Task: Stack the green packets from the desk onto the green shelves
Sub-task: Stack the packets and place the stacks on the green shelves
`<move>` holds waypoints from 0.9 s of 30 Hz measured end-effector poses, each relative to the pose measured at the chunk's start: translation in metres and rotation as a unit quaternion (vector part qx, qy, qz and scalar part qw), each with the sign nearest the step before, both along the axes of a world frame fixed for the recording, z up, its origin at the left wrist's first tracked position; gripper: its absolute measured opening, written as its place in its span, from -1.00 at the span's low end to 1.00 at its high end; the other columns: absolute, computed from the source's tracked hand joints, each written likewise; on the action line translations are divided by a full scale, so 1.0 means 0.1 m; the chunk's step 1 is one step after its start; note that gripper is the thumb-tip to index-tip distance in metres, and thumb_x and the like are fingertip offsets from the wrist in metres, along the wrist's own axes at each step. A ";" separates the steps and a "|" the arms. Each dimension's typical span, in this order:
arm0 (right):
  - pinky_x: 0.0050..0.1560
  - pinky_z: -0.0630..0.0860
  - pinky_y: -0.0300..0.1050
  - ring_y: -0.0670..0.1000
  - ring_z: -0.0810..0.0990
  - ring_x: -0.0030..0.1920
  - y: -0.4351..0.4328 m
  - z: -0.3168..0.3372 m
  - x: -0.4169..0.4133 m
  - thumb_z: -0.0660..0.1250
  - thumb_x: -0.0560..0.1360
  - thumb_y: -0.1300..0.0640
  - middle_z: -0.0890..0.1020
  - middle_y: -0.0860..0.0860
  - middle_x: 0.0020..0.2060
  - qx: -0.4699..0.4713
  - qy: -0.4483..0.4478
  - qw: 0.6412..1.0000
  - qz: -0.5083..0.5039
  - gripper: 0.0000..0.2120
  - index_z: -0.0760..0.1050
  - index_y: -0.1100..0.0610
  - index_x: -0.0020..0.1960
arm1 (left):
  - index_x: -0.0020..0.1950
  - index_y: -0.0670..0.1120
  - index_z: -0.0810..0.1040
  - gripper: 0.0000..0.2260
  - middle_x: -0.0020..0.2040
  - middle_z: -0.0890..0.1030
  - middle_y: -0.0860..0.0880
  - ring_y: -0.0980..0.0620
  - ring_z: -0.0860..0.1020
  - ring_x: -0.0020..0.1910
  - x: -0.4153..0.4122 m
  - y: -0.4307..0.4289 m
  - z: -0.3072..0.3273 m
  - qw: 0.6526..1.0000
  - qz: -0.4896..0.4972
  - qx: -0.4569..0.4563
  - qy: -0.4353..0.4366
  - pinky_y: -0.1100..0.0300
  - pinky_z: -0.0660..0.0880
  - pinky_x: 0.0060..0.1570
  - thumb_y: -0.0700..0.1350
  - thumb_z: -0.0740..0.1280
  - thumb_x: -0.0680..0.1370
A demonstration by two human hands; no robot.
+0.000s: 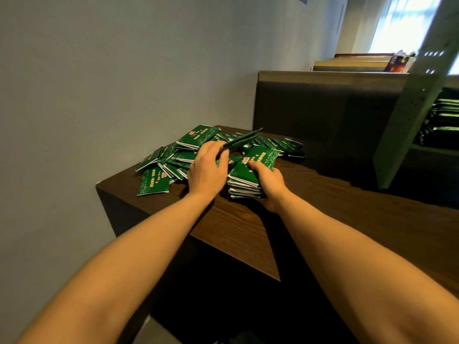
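Green packet (242,141), lifted edge-on above the heap, is pinched in the closed grip of the left hand (206,170). It may be two pressed together, since that edge is blurred. The right hand (270,182) grips a squared stack (244,182) resting on the tabletop (236,227), thumb on the top face and the hand wrapped round its right side.

To do this well, lay the packet flat on the stack with edges matched, and raise the right thumb only long enough to admit it. The loose pile (173,160) lies just behind and to the left, against the stack. The green shelves (407,125) stand well off to the right and hold shelved packets (444,117) already, so keep the stack small enough to carry securely.
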State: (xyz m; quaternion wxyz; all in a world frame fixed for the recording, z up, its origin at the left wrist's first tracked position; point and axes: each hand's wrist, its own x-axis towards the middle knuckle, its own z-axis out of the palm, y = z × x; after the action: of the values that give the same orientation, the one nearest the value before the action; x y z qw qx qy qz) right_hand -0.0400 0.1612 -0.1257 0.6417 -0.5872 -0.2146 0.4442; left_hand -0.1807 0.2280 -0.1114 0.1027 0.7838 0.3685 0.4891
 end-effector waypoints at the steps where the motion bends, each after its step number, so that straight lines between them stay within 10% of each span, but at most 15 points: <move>1: 0.09 0.66 0.31 0.23 0.71 0.09 -0.05 0.01 0.00 0.59 0.06 -0.25 0.66 0.13 0.18 -0.004 -0.002 1.000 -0.008 0.01 0.40 0.12 0.41 | 0.24 -0.05 0.57 -0.76 0.18 0.56 0.01 0.03 0.55 0.05 0.03 -0.08 -0.04 1.000 -0.013 -0.011 -0.002 0.12 0.49 -0.04 -0.01 0.22 0.65; 7: 0.31 0.48 0.14 0.24 0.41 0.47 -0.38 0.05 0.06 0.35 0.40 -0.51 0.34 0.12 0.55 -0.019 -0.027 0.999 -0.016 0.09 0.13 0.17 0.65 | 0.24 -0.06 0.57 -0.78 0.14 0.60 0.01 0.12 0.52 0.09 0.17 -0.47 -0.23 0.991 -0.118 -0.062 -0.028 0.20 0.46 0.07 -0.07 0.30 0.62; 11: 0.09 0.65 0.14 0.22 0.64 0.24 -0.44 0.05 0.05 0.38 0.02 -0.70 0.54 0.14 0.40 -0.006 -0.009 1.000 -0.015 0.39 0.26 0.15 0.59 | 0.28 -0.07 0.58 -0.70 0.25 0.53 -0.03 0.10 0.46 0.26 0.19 -0.62 -0.35 0.989 -0.129 -0.051 -0.053 0.26 0.38 0.24 -0.11 0.30 0.56; 14: -0.16 0.70 0.06 0.18 0.72 0.09 -0.40 0.00 0.10 0.42 0.01 -0.67 0.62 0.16 0.28 0.006 -0.014 1.000 0.003 0.34 0.33 0.16 0.53 | 0.30 -0.01 0.58 -0.64 0.28 0.47 -0.01 0.02 0.43 0.32 0.17 -0.65 -0.39 0.991 -0.120 -0.037 -0.034 0.16 0.40 0.24 -0.09 0.26 0.51; 19: 0.24 0.58 0.34 0.26 0.70 0.18 -0.23 -0.19 0.27 0.61 0.02 -0.53 0.64 0.18 0.29 -0.003 0.006 0.999 0.054 0.23 0.40 0.09 0.51 | 0.35 -0.07 0.54 -0.58 0.35 0.47 -0.01 0.08 0.39 0.38 0.16 -0.69 -0.36 0.989 -0.148 -0.021 -0.016 0.16 0.38 0.30 -0.17 0.21 0.50; 27: -0.17 0.65 0.16 0.26 0.75 -0.05 -0.34 -0.10 0.20 0.60 0.10 -0.14 0.67 0.28 0.19 0.039 0.047 0.997 0.054 -0.06 0.45 0.16 0.41 | 0.29 -0.12 0.44 -0.62 0.29 0.49 -0.03 0.06 0.45 0.22 0.14 -0.76 -0.34 0.989 -0.144 -0.013 -0.027 0.14 0.42 0.13 -0.21 0.16 0.47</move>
State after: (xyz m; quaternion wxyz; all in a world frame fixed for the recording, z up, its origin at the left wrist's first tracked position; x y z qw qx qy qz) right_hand -0.0196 0.1275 -0.1362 0.6486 -0.5277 -0.2328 0.4967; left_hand -0.1665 0.1525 -0.1452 0.1920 0.8137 0.2553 0.4857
